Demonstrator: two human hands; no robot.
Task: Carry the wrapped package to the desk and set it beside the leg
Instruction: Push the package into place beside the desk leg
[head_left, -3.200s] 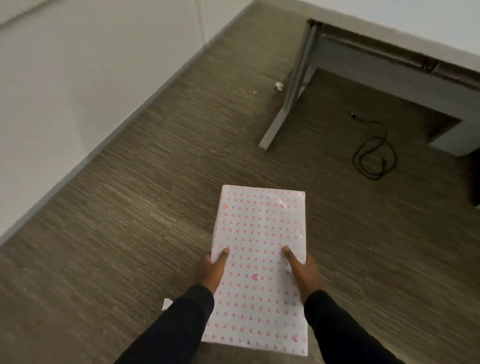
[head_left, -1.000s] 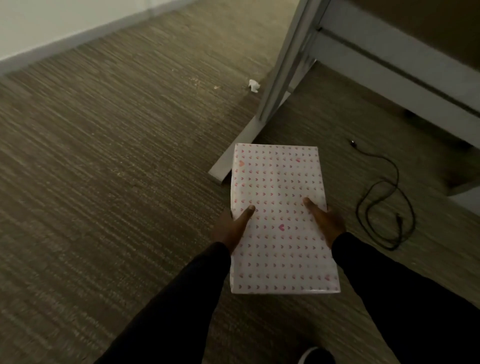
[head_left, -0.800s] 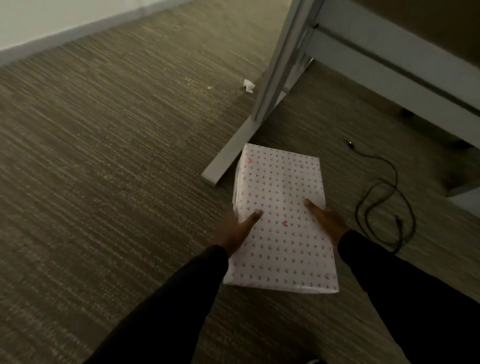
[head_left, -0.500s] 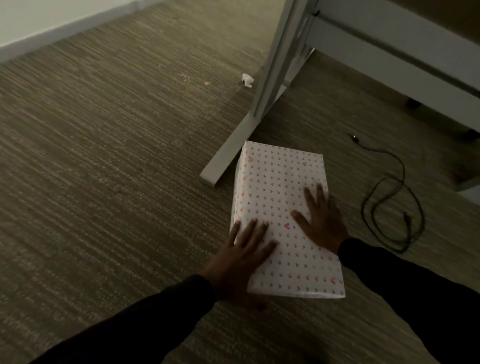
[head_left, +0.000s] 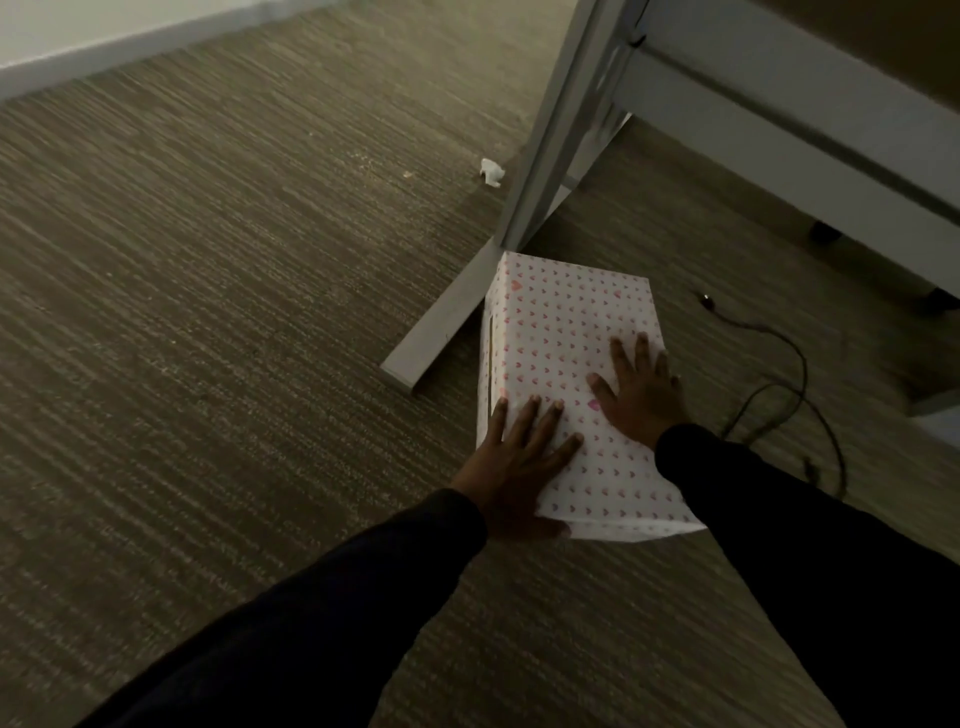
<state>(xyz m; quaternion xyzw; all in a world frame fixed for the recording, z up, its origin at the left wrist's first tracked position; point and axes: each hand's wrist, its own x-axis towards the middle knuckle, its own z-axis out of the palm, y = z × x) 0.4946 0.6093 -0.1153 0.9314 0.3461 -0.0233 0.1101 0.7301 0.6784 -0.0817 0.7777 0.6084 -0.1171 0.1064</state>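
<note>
The wrapped package (head_left: 566, 332), white paper with small pink hearts, lies flat on the carpet just right of the grey desk leg (head_left: 550, 140) and its floor foot (head_left: 431, 332). My left hand (head_left: 514, 457) rests flat on its near left corner with fingers spread. My right hand (head_left: 641, 389) lies flat on its top near the right edge, fingers apart. Neither hand grips it.
A black cable (head_left: 779, 395) loops on the carpet right of the package. A small white scrap (head_left: 491, 172) lies left of the leg. The desk's grey crossbeam (head_left: 779, 119) runs overhead at the upper right. A pale baseboard (head_left: 130, 44) lines the far wall.
The package went down from my two-handed hold onto the carpet beside the desk leg. Both hands let go of its sides and now lie flat on top.
</note>
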